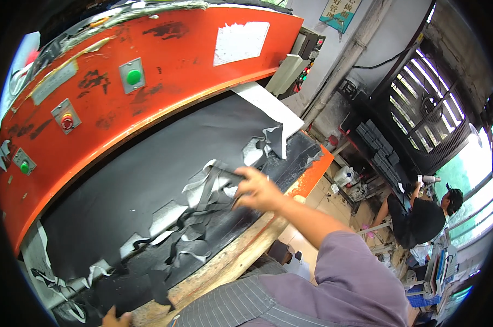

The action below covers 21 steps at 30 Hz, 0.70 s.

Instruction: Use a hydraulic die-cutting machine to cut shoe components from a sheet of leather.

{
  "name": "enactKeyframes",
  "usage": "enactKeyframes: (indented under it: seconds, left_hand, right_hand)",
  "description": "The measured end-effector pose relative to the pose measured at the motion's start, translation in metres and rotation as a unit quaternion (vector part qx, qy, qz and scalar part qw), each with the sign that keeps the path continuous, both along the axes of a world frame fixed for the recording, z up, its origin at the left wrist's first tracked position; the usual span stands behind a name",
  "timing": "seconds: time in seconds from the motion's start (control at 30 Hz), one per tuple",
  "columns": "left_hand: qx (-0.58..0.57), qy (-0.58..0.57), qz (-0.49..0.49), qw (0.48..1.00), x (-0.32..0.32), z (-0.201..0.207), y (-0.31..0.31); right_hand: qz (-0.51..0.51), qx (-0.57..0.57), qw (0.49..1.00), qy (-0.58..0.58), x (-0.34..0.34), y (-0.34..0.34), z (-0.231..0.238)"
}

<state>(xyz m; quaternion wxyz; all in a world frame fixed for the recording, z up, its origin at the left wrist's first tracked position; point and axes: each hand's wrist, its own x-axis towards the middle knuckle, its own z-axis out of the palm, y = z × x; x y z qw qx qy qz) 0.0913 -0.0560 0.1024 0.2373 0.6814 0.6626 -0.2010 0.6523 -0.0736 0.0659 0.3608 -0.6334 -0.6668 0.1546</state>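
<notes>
A large black sheet of leather-like material [148, 158] lies on the bed of an orange machine. Along its near edge runs a tangle of cut scrap strips [205, 191], black on one face and pale on the other. My right hand [257, 192] reaches over these strips, slightly blurred, its fingers apart and bent at the tangle; I see nothing clearly gripped. At the bottom left edge my left hand [117, 318] shows only in part, with two digits spread beside a dark scrap piece [128, 291]. The rest of that hand is cut off.
The orange machine beam [175, 60] spans the far side, with green buttons [132, 77] and a red button [67, 122]. A worn wooden edge [230, 253] borders the bed nearest me. Another person [423, 218] sits at the right, near a large black fan [431, 109].
</notes>
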Motion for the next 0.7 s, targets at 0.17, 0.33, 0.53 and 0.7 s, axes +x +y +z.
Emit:
enactKeyframes:
  seconds: [0.17,0.33,0.53,0.7]
  left_hand:
    - [0.19,-0.204,0.046,0.959,0.144,0.048,0.018]
    - [0.209,-0.32,-0.2,0.902,0.427,-0.033,0.057]
    - [0.118,-0.214,-0.388,0.889,0.64,-0.07,-0.026]
    - [-0.034,-0.238,-0.507,0.828,0.615,-0.043,-0.057]
  right_hand:
    - [-0.107,0.03,0.993,0.046,0.176,0.003,-0.006]
    - [-0.107,0.077,0.991,0.001,0.3,0.037,-0.006]
    - [0.049,-0.019,0.998,0.023,0.34,0.096,-0.003]
    - [0.194,-0.026,0.981,-0.014,0.353,0.138,-0.018]
